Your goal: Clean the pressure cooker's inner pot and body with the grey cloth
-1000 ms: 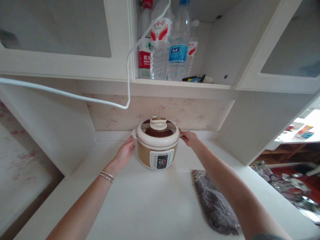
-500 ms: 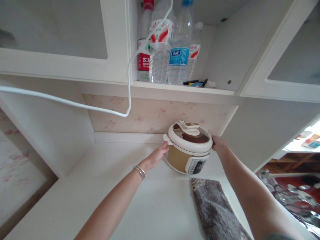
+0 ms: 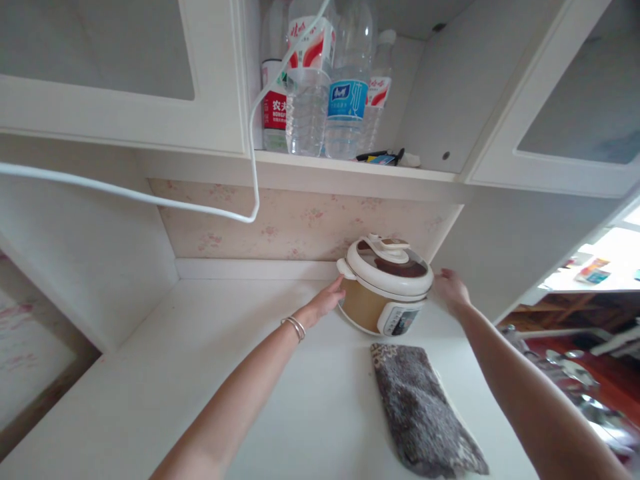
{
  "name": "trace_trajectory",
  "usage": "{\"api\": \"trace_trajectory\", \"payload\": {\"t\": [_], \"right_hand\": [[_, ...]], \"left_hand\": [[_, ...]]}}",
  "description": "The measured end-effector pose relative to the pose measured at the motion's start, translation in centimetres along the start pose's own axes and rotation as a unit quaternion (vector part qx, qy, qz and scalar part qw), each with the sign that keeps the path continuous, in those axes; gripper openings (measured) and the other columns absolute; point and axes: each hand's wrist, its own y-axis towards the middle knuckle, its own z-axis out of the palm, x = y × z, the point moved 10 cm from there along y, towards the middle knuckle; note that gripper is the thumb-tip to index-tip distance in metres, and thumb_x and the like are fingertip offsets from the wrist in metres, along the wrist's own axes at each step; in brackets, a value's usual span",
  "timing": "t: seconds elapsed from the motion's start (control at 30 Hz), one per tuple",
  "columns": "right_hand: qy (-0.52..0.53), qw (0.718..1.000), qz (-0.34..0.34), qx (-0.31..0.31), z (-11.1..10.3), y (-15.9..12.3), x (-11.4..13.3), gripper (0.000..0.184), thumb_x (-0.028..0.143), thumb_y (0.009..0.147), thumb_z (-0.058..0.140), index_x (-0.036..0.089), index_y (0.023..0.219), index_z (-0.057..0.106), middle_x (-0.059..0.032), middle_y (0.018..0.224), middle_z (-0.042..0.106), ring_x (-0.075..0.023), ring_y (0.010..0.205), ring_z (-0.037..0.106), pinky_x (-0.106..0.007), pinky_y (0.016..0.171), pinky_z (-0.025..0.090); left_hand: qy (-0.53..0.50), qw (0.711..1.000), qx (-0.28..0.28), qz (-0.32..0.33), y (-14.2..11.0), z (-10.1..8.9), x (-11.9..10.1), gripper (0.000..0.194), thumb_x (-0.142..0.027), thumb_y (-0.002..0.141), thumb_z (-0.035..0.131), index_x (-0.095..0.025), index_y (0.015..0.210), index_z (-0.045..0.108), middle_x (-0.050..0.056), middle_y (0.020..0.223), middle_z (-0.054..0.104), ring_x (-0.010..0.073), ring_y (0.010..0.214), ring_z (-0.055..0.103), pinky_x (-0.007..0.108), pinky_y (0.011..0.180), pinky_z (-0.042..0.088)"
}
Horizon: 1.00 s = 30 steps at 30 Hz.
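Note:
A gold-bodied electric pressure cooker (image 3: 363, 306) with a white lid and a front control panel stands at the back of the white counter. Its left side is touched by my left hand (image 3: 326, 299), fingers stretched out just below the side handle. Just off the cooker's right side is my right hand (image 3: 451, 291), its fingers loosely apart and slightly blurred, with nothing in them. In front of the cooker lies a folded grey-brown fleecy cloth (image 3: 423, 410) with a patterned edge.
Above, an open cabinet shelf (image 3: 360, 164) holds several plastic bottles (image 3: 345, 100) and small items. A white cable (image 3: 200, 210) hangs across the left. A side panel (image 3: 495, 247) bounds the counter on the right; blurred metal items (image 3: 575, 367) lie beyond.
The cooker has shifted right along the counter, with my left hand following at its side. My right hand has come away from the cooker's right handle. The camera view has shifted slightly.

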Motion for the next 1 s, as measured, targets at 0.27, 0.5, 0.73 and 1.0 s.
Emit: {"api": "trace_trajectory", "payload": {"t": [0.27, 0.5, 0.73, 1.0], "right_hand": [[-0.058, 0.994, -0.064, 0.073, -1.1, -19.7, -2.1, 0.039, 0.046, 0.084, 0.044, 0.022, 0.109, 0.063, -0.0083, 0.105, 0.067, -0.0242, 0.092, 0.063, -0.037, 0.081, 0.049], [-0.203, 0.87, -0.3, 0.334, 4.6, -30.0, -4.7, 0.049, 0.052, 0.087, 0.046, 0.032, 0.132, 0.05, -0.003, 0.139, 0.047, -0.0265, 0.127, 0.045, -0.054, 0.109, 0.024], [-0.208, 0.896, -0.235, 0.314, 5.0, -23.6, -5.8, 0.045, 0.057, 0.085, 0.043, 0.023, 0.09, 0.072, -0.0079, 0.106, 0.069, -0.0275, 0.103, 0.061, -0.041, 0.093, 0.044], [-0.072, 0.909, -0.273, 0.306, 12.5, -35.0, 8.3, 0.04, 0.044, 0.093, 0.036, 0.023, 0.078, 0.067, -0.0052, 0.085, 0.068, -0.0183, 0.084, 0.062, -0.029, 0.08, 0.046]], "left_hand": [[0.025, 0.995, -0.048, -0.089, -10.3, -3.0, 10.5, 0.039, -0.039, 0.083, 0.046, -0.015, 0.113, 0.057, 0.01, 0.104, 0.064, 0.0123, 0.068, 0.06, 0.025, 0.062, 0.043], [0.03, 0.987, -0.128, -0.093, -20.1, -7.2, 15.3, 0.031, -0.034, 0.08, 0.048, -0.014, 0.098, 0.063, 0.002, 0.077, 0.06, 0.0105, 0.058, 0.052, 0.025, 0.057, 0.04], [0.05, 0.975, -0.21, -0.057, -24.2, -9.5, 14.2, 0.035, -0.04, 0.081, 0.047, -0.015, 0.1, 0.063, 0.0, 0.075, 0.057, 0.0111, 0.06, 0.05, 0.023, 0.059, 0.04], [0.129, 0.968, -0.2, -0.081, -23.5, -8.4, 14.2, 0.034, -0.037, 0.082, 0.043, -0.018, 0.098, 0.067, -0.001, 0.066, 0.054, 0.0126, 0.06, 0.047, 0.024, 0.055, 0.034]]}}
